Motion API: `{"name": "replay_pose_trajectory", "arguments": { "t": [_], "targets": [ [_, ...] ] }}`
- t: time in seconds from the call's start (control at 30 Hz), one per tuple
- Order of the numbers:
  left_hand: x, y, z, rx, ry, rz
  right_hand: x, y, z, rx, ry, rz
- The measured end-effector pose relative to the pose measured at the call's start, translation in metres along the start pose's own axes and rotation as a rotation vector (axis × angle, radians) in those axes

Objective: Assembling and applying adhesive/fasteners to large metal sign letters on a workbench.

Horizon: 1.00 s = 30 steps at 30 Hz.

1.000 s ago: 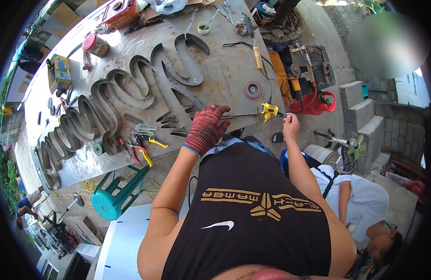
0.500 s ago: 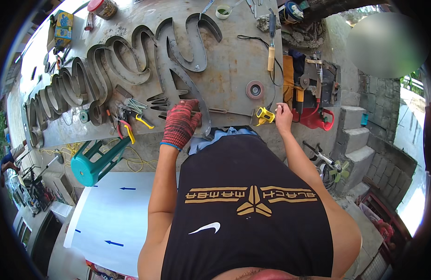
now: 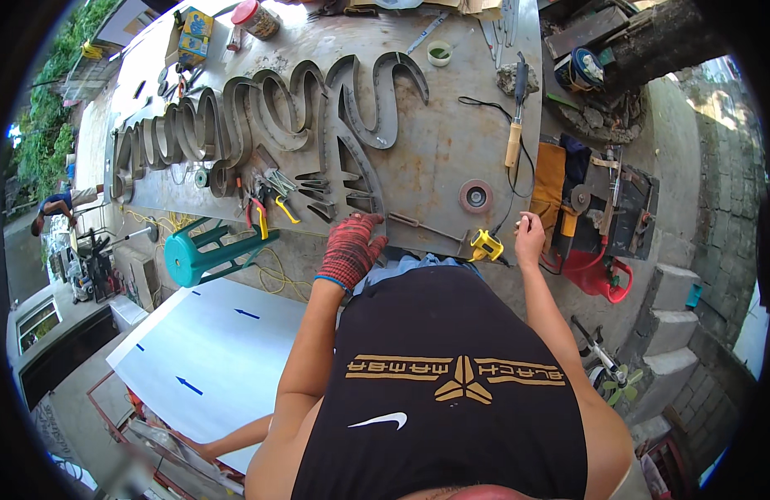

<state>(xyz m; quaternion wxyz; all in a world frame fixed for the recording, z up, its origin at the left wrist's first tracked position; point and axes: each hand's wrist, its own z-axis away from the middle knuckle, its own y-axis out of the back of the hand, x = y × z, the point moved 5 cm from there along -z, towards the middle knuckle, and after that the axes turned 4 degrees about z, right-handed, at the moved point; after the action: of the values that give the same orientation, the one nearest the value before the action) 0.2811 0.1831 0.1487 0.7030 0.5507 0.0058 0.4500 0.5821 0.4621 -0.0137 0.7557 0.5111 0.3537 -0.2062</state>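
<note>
— While we stand at the near edge, what room is there on the left?

— A teal stool lies tipped just off the tabletop, beside a pale sheet with blue arrows. Metal letters fill the left half; pliers lie near them. The right half is mostly bare steel.

— Left hand?

— Left hand, in a red knit glove, presses flat on the near edge, fingers spread, gripping nothing.

— Right hand?

— Right hand, bare, sits at the near right corner, just beside a yellow tool. Its grip is curled; I cannot tell what it pinches.

— Surroundings?

— Outdoor concrete yard; steps at right, greenery at far left. A grinding disc and a wooden-handled tool lie between.
</note>
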Motion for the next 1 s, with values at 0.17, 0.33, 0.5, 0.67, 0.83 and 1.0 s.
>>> {"name": "replay_pose_trajectory", "arguments": {
  "t": [0.17, 0.33, 0.5, 0.67, 0.83, 1.0],
  "targets": [
    [0.023, -0.005, 0.008, -0.005, 0.044, -0.027, 0.004, 0.006, -0.007, -0.023, 0.036, -0.026],
    [0.022, -0.007, 0.034, 0.055, 0.105, -0.019, 0.002, -0.002, -0.013, -0.08, 0.073, -0.102],
    [0.009, -0.015, 0.06, 0.007, 0.164, 0.008, 0.009, 0.003, -0.014, -0.079, 0.098, -0.106],
    [-0.051, -0.026, 0.087, 0.075, 0.227, -0.063, -0.023, 0.007, 0.017, -0.045, 0.069, -0.093],
    [-0.128, -0.019, 0.082, 0.175, 0.087, 0.018, -0.03, -0.006, 0.066, 0.055, 0.072, -0.043],
    [-0.247, -0.038, 0.078, 0.119, 0.205, 0.147, -0.084, -0.06, 0.122, 0.028, 0.124, 0.0]
  ]
}}
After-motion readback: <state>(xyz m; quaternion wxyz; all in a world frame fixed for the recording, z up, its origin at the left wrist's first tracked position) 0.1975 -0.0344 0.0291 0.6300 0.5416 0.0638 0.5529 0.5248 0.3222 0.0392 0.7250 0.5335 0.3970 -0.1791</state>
